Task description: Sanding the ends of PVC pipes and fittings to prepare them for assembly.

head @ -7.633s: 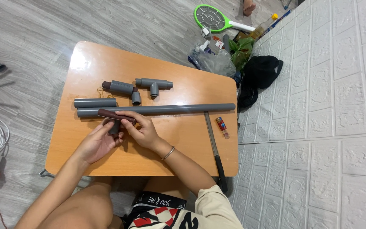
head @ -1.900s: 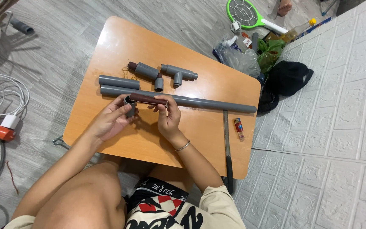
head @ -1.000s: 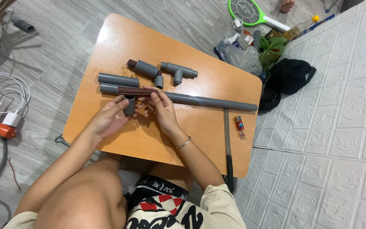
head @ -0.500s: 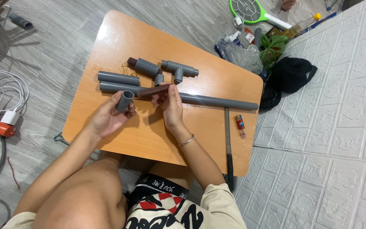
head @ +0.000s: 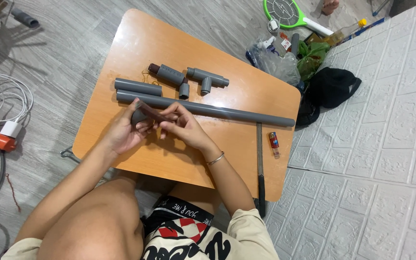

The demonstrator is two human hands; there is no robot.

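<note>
Risk: the short grey fitting (head: 138,117) could slip from the left hand (head: 126,132) and roll off the wooden table (head: 136,43), as I judge it, since the hold looks light.
Second risk: a sideways push from the dark strip (head: 152,111) might nudge the long grey pipe (head: 208,109) just behind the hands.
Left hand: palm up, fingers curled about the fitting, just in front of the long pipe.
Right hand (head: 184,127): fingertips pinched on the strip's end, wrist bent inward, a bracelet (head: 215,158) on it.
Other pieces: a short pipe (head: 138,87) and a tee fitting (head: 207,78) lie beyond the long pipe.
</note>
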